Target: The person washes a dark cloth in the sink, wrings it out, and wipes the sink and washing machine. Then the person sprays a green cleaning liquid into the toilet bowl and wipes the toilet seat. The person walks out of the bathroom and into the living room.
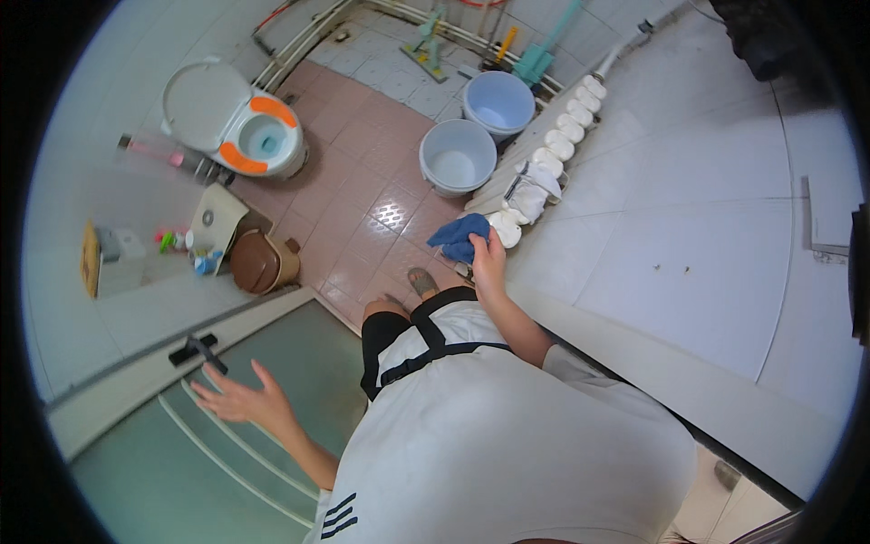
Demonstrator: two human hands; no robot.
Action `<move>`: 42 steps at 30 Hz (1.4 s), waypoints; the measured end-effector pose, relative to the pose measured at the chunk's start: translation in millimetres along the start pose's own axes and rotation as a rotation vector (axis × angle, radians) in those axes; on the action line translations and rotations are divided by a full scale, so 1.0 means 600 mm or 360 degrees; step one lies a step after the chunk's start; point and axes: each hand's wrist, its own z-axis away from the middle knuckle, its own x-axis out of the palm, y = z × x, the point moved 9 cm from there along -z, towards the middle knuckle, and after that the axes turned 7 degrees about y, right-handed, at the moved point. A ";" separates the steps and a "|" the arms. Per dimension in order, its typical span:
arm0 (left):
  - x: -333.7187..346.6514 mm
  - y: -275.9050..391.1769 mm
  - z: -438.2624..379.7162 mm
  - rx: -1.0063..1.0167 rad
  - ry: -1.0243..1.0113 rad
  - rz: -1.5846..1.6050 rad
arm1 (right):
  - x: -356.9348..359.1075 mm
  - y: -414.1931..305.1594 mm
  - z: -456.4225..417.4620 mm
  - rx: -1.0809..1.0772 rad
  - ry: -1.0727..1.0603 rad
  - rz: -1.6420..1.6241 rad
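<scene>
My right hand (488, 262) grips a bunched blue cloth (461, 234) near the lower end of a white radiator (505, 230). A white cloth (533, 194) is draped over the radiator just beyond. My left hand (238, 398) is spread with nothing in it, close to the black door handle (198, 353) of a frosted glass door (299, 367); whether a fingertip touches the handle, I cannot tell.
Two plastic buckets, one white (457, 160) and one bluish (499, 103), stand beside the radiator. A toilet (265, 138) with its lid raised is at the upper left. Nearer stands a bin with a brown lid (255, 262). A floor squeegee (425, 62) and brushes lean by the far wall.
</scene>
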 end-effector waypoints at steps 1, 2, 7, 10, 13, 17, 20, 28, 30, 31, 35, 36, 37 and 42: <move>0.018 0.041 -0.028 0.0122 0.0002 0.0152 | -0.002 -0.024 -0.011 -0.0123 0.0070 0.0027; 0.043 0.073 -0.049 0.0224 -0.0055 0.0325 | -0.012 -0.021 -0.024 -0.0173 0.0118 0.0081; 0.134 0.232 -0.131 0.0602 -0.0493 0.0850 | -0.016 -0.038 -0.061 -0.0363 0.0271 0.0186; 0.225 0.266 -0.148 0.0759 -0.0899 0.1128 | 0.056 -0.062 -0.054 -0.0490 0.0032 0.0743; 0.273 0.295 -0.166 0.0997 -0.1489 0.0896 | 0.127 -0.079 -0.057 -0.0986 -0.0115 0.1724; 0.334 0.295 -0.232 0.0958 -0.1495 0.0912 | 0.129 -0.082 -0.131 -0.0682 0.0105 0.1609; 0.355 0.302 -0.273 0.0996 -0.1418 0.0823 | 0.110 -0.128 -0.199 -0.0762 0.0355 0.1313; 0.427 0.347 -0.331 0.1017 -0.1527 0.0909 | -0.109 -0.194 -0.465 -0.0554 0.0941 0.0730; 0.424 0.377 -0.357 0.0997 -0.1514 0.0883 | -0.180 -0.177 -0.499 -0.0359 0.1039 0.0642; 0.426 0.392 -0.369 0.1002 -0.1515 0.0912 | -0.267 -0.150 -0.521 -0.0287 0.1205 0.0955; 0.437 0.412 -0.421 0.0875 -0.1482 0.0785 | -0.246 -0.137 -0.486 -0.0461 0.1476 0.2311; 0.443 0.423 -0.426 0.0837 -0.1488 0.0749 | -0.214 -0.147 -0.480 -0.0495 0.1539 0.2312; 0.446 0.440 -0.431 0.0853 -0.1479 0.0700 | -0.183 -0.165 -0.461 -0.0512 0.1617 0.2318; 0.460 0.547 -0.458 0.0959 -0.1561 0.0707 | -0.170 -0.155 -0.492 -0.0443 0.1171 0.2333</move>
